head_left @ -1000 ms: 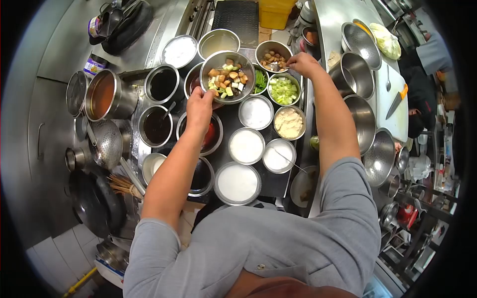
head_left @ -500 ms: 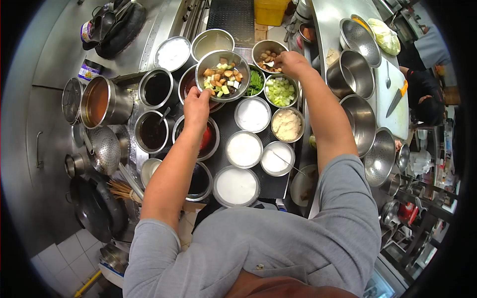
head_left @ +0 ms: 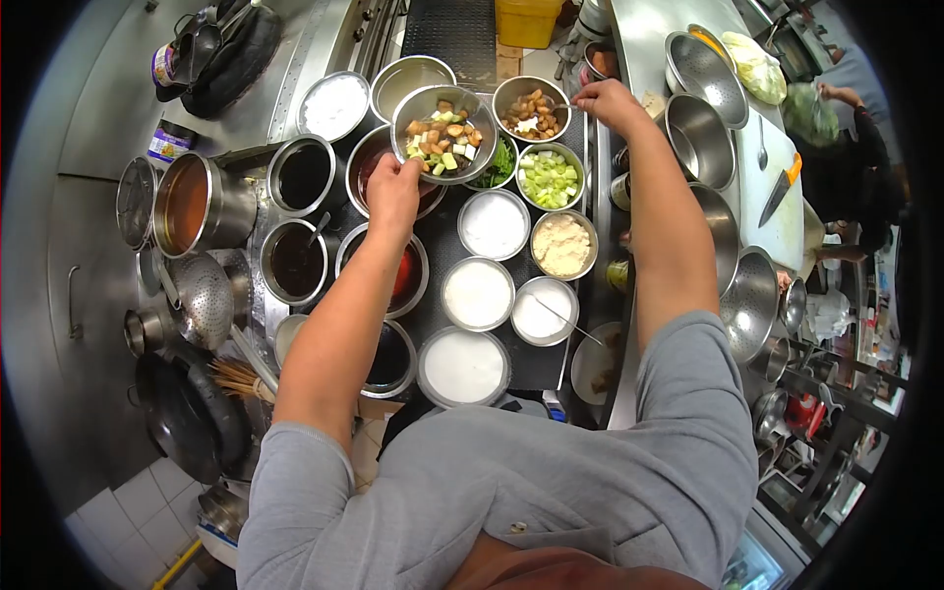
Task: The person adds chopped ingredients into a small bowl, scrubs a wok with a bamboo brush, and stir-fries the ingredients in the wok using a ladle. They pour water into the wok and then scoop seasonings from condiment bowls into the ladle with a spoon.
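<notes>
My left hand (head_left: 394, 192) grips the near rim of a metal mixing bowl (head_left: 401, 138), held up over the other containers. Inside it are brown nut-like pieces (head_left: 453, 130) and pale green-white chunks (head_left: 449, 160). My right hand (head_left: 608, 104) is closed on the thin handle of a spoon (head_left: 564, 105), at the right rim of a smaller metal bowl (head_left: 499, 91). Brown pieces (head_left: 539, 102) and some white bits lie in that bowl; the spoon's head cannot be made out. Just below are chopped pale green vegetable (head_left: 550, 179) and chopped greens (head_left: 503, 160).
Several tubs of white powder (head_left: 478, 293) and a tub of beige paste (head_left: 562, 244) stand nearer me. Dark sauce pots (head_left: 300, 175) are at left. On the right counter, a knife (head_left: 776, 200) lies on a white cutting board (head_left: 777, 236). A co-worker's arm (head_left: 842, 95) reaches in beyond.
My right hand has moved right, from over the bowl of brown pieces to beyond its rim. The bowl in my left hand has shifted slightly. A co-worker's arm has come into view with a green bundle.
</notes>
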A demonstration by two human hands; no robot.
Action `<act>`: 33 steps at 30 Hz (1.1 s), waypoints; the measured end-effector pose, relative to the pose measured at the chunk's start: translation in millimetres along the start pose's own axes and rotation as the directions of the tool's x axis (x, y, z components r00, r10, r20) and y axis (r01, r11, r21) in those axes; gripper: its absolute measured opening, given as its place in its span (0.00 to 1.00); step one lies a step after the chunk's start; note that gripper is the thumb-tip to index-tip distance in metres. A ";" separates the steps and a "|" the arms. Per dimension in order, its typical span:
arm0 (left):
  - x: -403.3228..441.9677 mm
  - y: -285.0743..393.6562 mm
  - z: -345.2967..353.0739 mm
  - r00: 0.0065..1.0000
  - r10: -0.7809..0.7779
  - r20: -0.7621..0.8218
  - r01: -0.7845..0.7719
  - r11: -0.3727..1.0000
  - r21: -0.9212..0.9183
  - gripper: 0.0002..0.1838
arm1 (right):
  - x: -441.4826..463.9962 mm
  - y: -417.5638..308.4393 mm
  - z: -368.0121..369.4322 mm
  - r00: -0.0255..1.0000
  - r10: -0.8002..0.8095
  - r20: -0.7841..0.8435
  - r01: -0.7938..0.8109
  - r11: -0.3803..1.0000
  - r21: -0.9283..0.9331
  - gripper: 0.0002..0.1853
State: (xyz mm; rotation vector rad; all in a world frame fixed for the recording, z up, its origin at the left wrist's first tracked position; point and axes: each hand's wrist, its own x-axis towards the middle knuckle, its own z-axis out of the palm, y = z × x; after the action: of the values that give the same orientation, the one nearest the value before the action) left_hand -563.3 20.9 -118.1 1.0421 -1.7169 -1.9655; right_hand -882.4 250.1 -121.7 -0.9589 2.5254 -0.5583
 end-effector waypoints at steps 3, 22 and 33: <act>17.1 -16.9 9.9 1.000 0.000 0.016 0.000 0.999 -0.040 0.08 | -7.3 -10.5 -21.4 0.997 -0.015 -0.076 0.020 0.998 0.067 0.12; -60.0 4.9 -11.2 0.994 -0.041 0.096 0.071 0.943 -0.325 0.08 | -8.7 -34.5 25.7 0.952 0.294 -0.088 -0.307 0.905 -0.295 0.22; -324.1 -48.0 -241.9 0.875 -0.129 -0.466 -0.036 0.943 -0.330 0.07 | -50.7 -108.1 39.6 0.911 -0.036 -0.410 0.270 0.804 0.529 0.21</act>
State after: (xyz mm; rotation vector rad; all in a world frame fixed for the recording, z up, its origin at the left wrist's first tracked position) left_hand -163.2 76.2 -66.2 1.3142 -1.0618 -1.7387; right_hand -770.1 201.7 -92.2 -0.8785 2.3333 -1.6004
